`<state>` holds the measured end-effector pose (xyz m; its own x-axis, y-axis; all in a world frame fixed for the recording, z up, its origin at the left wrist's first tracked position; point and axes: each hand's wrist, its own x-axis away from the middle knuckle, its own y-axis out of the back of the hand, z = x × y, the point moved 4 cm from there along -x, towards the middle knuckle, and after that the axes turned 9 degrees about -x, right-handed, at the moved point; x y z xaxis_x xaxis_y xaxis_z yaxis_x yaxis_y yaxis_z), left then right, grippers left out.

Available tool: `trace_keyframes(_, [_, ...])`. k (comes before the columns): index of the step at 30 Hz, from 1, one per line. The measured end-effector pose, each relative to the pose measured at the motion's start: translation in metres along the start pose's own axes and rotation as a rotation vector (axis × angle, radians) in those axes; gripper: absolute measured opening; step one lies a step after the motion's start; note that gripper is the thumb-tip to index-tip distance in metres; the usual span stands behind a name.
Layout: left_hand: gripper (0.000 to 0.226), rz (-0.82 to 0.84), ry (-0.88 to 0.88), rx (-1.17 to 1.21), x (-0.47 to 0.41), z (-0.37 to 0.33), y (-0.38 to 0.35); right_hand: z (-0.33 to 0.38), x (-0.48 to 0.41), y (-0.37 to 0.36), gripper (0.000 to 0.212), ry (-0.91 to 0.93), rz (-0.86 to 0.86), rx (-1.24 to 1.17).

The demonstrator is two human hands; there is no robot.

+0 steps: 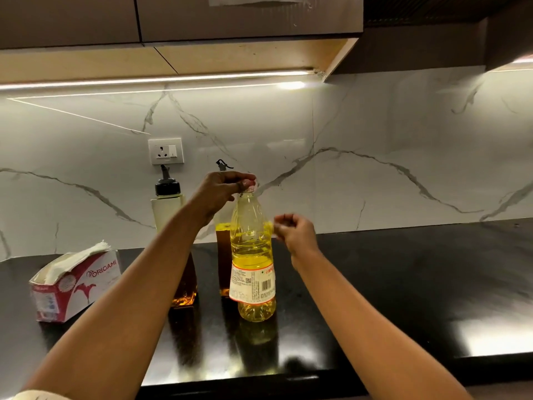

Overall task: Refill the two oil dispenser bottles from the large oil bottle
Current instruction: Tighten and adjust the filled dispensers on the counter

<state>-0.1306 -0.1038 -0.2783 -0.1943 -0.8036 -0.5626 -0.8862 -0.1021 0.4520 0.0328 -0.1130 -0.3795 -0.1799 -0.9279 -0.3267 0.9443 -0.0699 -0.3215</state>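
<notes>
- While our left hand curls its fingers and thumb round the cap of the large oil bottle, gripping it from above, nothing that we can see firmly holds the bottle's body.
- Our right hand sits just beside the bottle's shoulder with its fingers curled. It is blurred, so we cannot tell whether it touches the plastic or holds anything.
- The large oil bottle stands upright on the worktop, roughly midway between the front and back edges. Its long axis is vertical, the cap points straight up, and the barcode side of the label faces us.
- We judge the main risk to be twisting the cap with the body unbraced, since the bottle could spin or tip on the glossy surface.
- The plastic looks thin, so squeezing it once the cap is off could push oil up over the neck.
- Just behind it, toward the back edge, stand the left dispenser bottle with its black top and the second dispenser bottle, half hidden. Both are upright with their spouts up.
- A toppling large bottle would probably strike them, and both look closed, so pouring now would spill.
- A tissue box lies toward the worktop's left end, well apart from the bottles.
</notes>
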Motion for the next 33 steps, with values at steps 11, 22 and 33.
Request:
trace_keyframes(11, [0.03, -0.106, 0.009, -0.027, 0.002, -0.002, -0.004, -0.023, 0.001, 0.002, 0.013, 0.088, -0.052, 0.138])
trace_keyframes(22, [0.027, -0.091, 0.077, 0.025, 0.002, 0.003, 0.003, 0.045, -0.027, -0.044, 0.016, 0.345, -0.043, 0.146])
trace_keyframes(33, [0.018, -0.081, 0.101, 0.126, 0.009, 0.006, 0.005, -0.069, 0.025, 0.006, 0.015, -0.007, -0.133, 0.092])
